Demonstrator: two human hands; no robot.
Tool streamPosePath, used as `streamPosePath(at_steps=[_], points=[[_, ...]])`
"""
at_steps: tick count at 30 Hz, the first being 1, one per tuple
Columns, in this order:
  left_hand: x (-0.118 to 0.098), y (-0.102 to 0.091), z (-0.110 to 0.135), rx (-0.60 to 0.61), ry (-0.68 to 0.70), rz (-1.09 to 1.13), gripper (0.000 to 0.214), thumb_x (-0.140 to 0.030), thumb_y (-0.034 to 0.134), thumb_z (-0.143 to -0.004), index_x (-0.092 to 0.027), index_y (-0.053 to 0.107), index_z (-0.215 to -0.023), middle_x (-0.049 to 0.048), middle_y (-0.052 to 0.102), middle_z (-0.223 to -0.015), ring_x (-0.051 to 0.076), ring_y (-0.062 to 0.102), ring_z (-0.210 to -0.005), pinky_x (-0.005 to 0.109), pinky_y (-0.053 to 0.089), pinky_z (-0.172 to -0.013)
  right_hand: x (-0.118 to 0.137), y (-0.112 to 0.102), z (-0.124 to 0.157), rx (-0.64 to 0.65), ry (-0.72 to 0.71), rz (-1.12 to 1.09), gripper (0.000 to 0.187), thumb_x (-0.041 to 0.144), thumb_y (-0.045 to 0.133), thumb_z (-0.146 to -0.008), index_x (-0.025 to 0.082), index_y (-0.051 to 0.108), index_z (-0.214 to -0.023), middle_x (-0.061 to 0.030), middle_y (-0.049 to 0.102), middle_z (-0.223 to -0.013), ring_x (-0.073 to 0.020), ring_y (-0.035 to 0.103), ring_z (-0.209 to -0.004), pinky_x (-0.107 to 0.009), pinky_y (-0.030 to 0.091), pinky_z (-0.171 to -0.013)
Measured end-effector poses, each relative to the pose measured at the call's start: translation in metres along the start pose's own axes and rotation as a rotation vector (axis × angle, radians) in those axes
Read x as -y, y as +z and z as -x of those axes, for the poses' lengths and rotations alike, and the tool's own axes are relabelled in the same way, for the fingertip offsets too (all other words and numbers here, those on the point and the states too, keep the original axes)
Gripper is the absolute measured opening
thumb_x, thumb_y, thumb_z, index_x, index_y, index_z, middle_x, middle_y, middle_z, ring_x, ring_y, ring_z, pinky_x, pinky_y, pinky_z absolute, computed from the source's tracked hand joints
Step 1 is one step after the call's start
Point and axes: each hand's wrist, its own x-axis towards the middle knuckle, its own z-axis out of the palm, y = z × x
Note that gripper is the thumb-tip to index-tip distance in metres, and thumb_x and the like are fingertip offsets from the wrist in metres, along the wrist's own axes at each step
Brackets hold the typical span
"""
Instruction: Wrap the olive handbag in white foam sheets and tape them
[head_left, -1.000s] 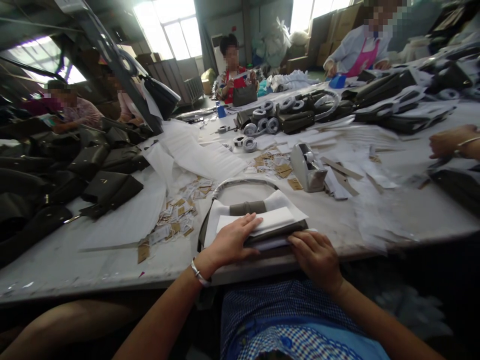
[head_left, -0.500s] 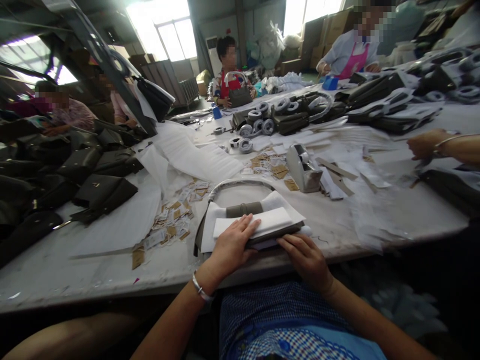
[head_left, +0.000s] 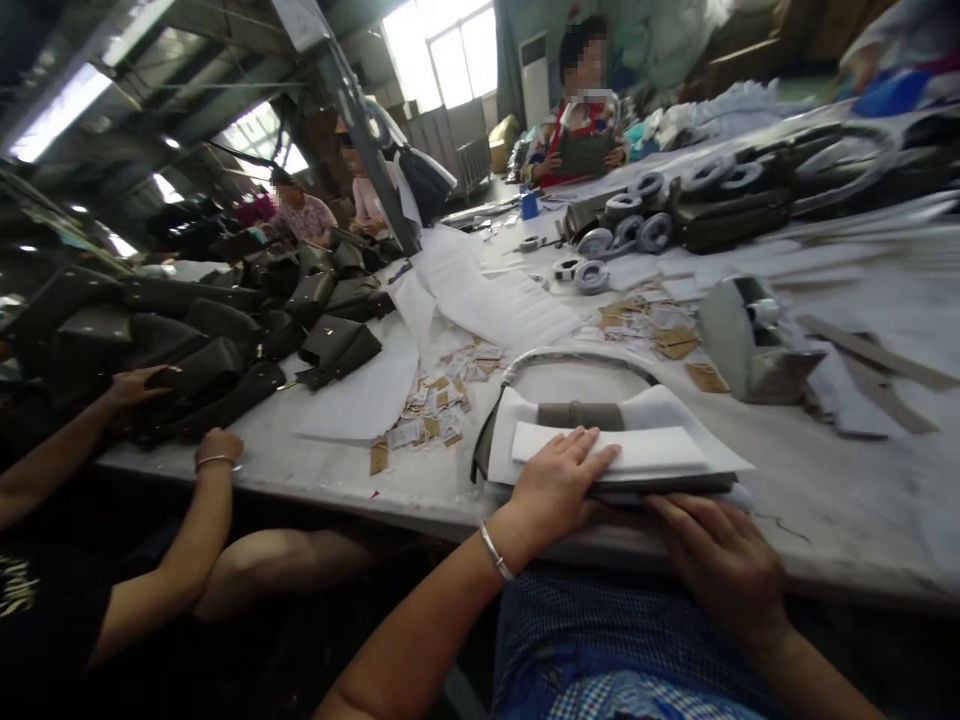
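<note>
An olive-grey handbag (head_left: 491, 440) lies at the table's front edge, its wrapped handle (head_left: 577, 358) arching away from me. White foam sheet (head_left: 675, 405) covers much of it, with a folded white strip (head_left: 652, 448) on top. My left hand (head_left: 555, 485) rests flat on that strip, fingers stretched out and thumb towards the bag's near edge. At the near right edge, my right hand (head_left: 720, 555) has its fingers bent against the bag; its fingertips are partly hidden under the edge and its thumb is out of sight.
Paper tags (head_left: 435, 405) lie left of the bag. A tape dispenser (head_left: 754, 340) stands to the right, beside cardboard strips (head_left: 877, 360). Dark bags (head_left: 187, 340) are heaped at left, where a co-worker's hands (head_left: 217, 447) reach. Wrapped rolls (head_left: 622, 235) lie farther back; another person (head_left: 577, 150) holds a bag.
The view has swung left, bringing a co-worker's arms in at the left. My left hand stays on the white strip; my right fingers have slipped farther under the bag's near edge.
</note>
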Motion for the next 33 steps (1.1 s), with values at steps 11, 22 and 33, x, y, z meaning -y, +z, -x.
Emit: streamPosePath(at_steps=[11,22,33], points=[[0.004,0.016,0.001,-0.037,0.013,-0.035,0.065,-0.020,0.065,-0.089,-0.026,0.039,-0.149,0.0125,0.039,-0.157,0.030,0.038,-0.144,0.050,0.039,-0.117,-0.039,-0.048,-0.036,0.022,0.041,-0.059,0.037,0.022,0.062,-0.097,0.024,0.059,-0.134,-0.0062,0.068,-0.123,-0.0237,0.061,-0.117,-0.042,0.045,-0.108],[0.009,0.010,-0.001,0.015,0.020,0.021,0.080,-0.025,0.071,-0.083,-0.025,0.031,-0.153,0.0121,0.034,-0.160,0.029,0.034,-0.146,0.051,0.038,-0.118,-0.037,-0.023,0.019,0.003,0.560,-0.086,0.028,0.047,0.059,-0.096,0.025,0.067,-0.112,-0.0044,0.070,-0.108,-0.0234,0.070,-0.096,-0.038,0.058,-0.090],[0.013,0.034,0.004,-0.163,0.075,-0.153,0.077,-0.004,0.057,-0.082,-0.026,0.035,-0.152,0.0115,0.038,-0.158,0.028,0.040,-0.143,0.047,0.047,-0.112,-0.017,-0.042,-0.012,0.022,0.336,0.087,0.033,0.032,0.064,-0.095,0.021,0.059,-0.125,-0.0104,0.066,-0.123,-0.0258,0.061,-0.118,-0.044,0.051,-0.103]])
